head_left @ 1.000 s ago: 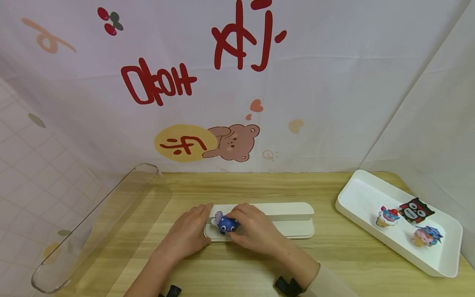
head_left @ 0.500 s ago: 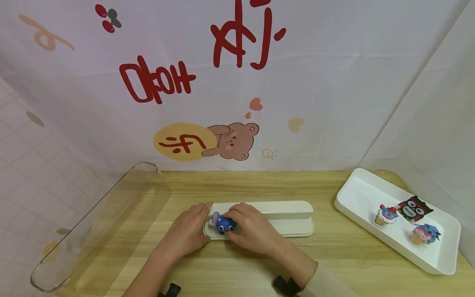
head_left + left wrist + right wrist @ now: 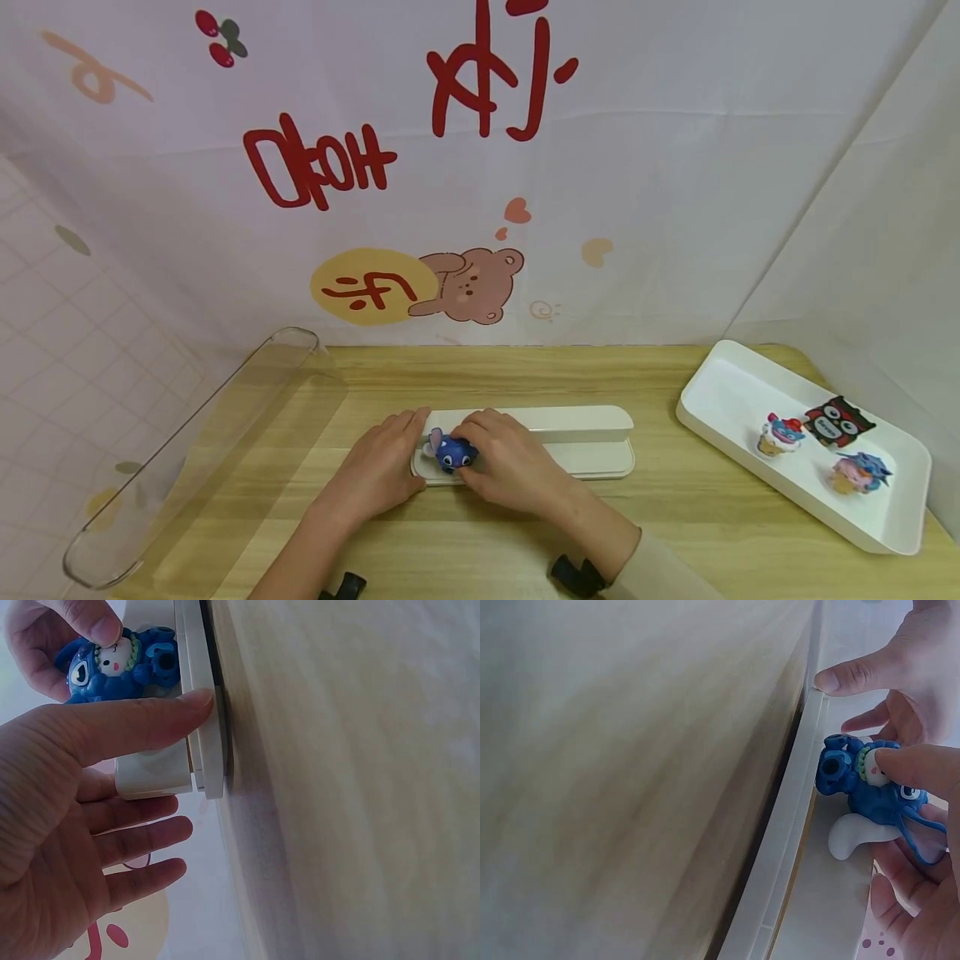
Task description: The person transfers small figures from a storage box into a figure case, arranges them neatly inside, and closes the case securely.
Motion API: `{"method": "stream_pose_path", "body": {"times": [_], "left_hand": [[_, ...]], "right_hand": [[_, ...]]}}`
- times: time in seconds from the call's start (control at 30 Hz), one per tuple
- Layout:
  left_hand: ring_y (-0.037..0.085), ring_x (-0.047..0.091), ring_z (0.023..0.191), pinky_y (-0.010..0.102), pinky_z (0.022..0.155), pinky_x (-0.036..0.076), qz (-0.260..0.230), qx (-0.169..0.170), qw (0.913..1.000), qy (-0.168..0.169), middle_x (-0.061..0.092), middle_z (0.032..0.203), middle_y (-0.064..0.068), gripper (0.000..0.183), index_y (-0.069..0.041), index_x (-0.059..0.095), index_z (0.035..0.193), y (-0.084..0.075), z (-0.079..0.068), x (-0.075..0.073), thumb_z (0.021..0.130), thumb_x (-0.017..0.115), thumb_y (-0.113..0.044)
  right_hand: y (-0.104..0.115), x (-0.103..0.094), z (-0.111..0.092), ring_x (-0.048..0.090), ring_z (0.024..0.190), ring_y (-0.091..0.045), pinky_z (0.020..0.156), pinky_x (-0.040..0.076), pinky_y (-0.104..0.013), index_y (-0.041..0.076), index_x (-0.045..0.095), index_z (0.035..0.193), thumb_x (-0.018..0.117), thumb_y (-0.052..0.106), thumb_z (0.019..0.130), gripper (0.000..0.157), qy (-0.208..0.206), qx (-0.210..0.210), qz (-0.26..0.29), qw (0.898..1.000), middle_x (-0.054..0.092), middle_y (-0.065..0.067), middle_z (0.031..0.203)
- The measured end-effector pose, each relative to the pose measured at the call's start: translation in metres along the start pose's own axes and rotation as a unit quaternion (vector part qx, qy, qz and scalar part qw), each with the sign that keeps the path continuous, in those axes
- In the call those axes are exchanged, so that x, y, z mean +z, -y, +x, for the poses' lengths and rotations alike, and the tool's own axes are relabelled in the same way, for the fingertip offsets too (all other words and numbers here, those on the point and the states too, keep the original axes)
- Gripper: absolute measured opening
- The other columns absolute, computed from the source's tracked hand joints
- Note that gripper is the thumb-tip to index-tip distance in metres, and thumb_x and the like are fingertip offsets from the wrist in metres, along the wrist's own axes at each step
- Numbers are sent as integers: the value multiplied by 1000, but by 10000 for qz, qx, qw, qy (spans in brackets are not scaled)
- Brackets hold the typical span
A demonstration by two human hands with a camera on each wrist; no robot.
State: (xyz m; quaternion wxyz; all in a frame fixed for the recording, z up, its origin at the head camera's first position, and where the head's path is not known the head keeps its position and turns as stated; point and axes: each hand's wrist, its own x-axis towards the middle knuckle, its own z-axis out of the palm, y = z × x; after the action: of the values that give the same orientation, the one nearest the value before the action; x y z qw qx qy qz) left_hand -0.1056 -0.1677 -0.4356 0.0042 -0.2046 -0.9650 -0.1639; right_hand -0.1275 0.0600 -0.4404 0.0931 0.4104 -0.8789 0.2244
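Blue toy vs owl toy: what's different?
The right hand pinches the blue toy; nothing holds the owl toy. The blue toy is at the white stand, the owl toy in the white tray. The blue toy looks rounded, the owl toy flat. Both have big eyes.

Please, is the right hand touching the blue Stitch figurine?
Touching: the right wrist view shows the right hand with its thumb against the front of the blue Stitch figurine, with no visible gap.
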Motion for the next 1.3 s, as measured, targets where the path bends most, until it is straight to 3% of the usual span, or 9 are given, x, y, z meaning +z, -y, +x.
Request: {"method": "stream_pose_path", "body": {"times": [0.3, 0.8, 1.03, 1.3], "left_hand": [[33, 62, 120, 51, 98, 53, 74, -31, 10000, 25, 63, 134, 16, 95, 6, 53, 147, -2, 0, 0, 67, 100, -15], [33, 61, 122, 51, 101, 53, 66, -49, 10000, 53, 62, 136, 17, 96, 6, 52, 148, -2, -1, -1, 68, 100, -15], [34, 60, 125, 52, 103, 51, 50, -133, 9997, 178, 61, 139, 18, 96, 5, 51, 149, -3, 0, -1, 70, 99, -16], [34, 59, 127, 52, 105, 50, 26, -216, 9996, 198, 60, 141, 18, 97, 5, 50, 150, -4, 0, -1, 69, 99, -15]], "right_hand": [[-1, 0, 0, 62, 107, -13, 100, 53, -34, 12, 73, 121, 87, 24, 85, 41, 126, 92, 65, 9999, 69, 1, 116], [-2, -7, 0, 61, 110, -14, 101, 52, -33, 14, 71, 123, 89, 32, 83, 47, 86, -90, 20, 9999, 67, 2, 120], [2, -26, -1, 61, 120, -19, 106, 51, -39, 13, 71, 123, 88, 34, 84, 48, -15, -15, 11, 10000, 67, 0, 126], [-5, -59, -4, 66, 116, -23, 96, 57, -40, 7, 70, 123, 86, 29, 86, 46, -715, -402, -171, 9965, 67, -6, 125]]}}
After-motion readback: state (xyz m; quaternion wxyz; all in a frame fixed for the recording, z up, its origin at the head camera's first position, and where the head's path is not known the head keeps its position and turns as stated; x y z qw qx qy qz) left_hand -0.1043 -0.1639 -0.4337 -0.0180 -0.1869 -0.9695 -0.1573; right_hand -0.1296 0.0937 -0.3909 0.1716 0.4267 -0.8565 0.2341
